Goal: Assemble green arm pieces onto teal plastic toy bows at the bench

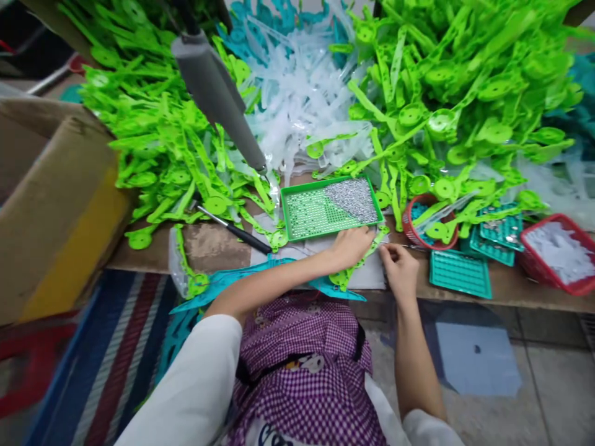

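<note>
My left hand [352, 244] is closed on a lime-green plastic arm [344, 279] with a round disc end, at the table's front edge. Just to its right, my right hand [400, 266] pinches a thin metal rod or wire [413, 247], whose exact kind I cannot make out. The rod's inner tip points towards the green arm. Directly behind my left hand lies a green perforated tray [302, 232] with many small silvery pins [356, 198] heaped at its right side. A blue plastic piece [251, 277] lies partly under my left forearm.
Piles of lime-green arms [162, 142] and clear plastic pieces [302, 93] cover the back. A grey electric screwdriver [218, 93] hangs over the left. A black-handled tool [248, 240] lies below it. At right stand a red basket [558, 272] of white pieces and a teal tray [460, 272].
</note>
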The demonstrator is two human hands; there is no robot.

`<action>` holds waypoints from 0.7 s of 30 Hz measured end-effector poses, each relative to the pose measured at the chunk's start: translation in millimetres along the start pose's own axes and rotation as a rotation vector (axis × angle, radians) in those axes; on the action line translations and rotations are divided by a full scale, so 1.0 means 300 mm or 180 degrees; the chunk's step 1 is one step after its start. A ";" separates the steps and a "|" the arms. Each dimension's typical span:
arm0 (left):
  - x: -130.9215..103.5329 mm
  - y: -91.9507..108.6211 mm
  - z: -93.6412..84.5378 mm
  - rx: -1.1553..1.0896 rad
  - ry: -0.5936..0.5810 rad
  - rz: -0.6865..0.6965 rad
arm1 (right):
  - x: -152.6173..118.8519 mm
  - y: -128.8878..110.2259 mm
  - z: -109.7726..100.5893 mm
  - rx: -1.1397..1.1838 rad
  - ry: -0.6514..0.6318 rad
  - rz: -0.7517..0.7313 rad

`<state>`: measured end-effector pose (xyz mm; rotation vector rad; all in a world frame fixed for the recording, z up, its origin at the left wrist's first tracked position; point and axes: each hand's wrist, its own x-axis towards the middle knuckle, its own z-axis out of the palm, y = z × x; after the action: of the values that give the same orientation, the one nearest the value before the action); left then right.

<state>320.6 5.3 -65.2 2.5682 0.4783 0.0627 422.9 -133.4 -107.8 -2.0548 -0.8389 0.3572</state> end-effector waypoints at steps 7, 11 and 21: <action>0.013 -0.024 0.023 -0.0303 -0.0090 -0.0034 | 0.019 0.009 -0.002 -0.0280 -0.0098 0.0138; 0.024 -0.033 0.027 -0.0351 -0.0155 -0.0005 | 0.021 0.003 -0.004 -0.0424 -0.0182 0.0173; 0.042 -0.040 0.031 -0.0369 -0.0212 0.0041 | 0.047 -0.057 -0.021 -0.1383 -0.0450 0.0282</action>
<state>329.7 14.7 -79.9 2.4516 0.4206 0.0090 429.1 -120.8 -89.6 -2.4978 -0.9783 0.3991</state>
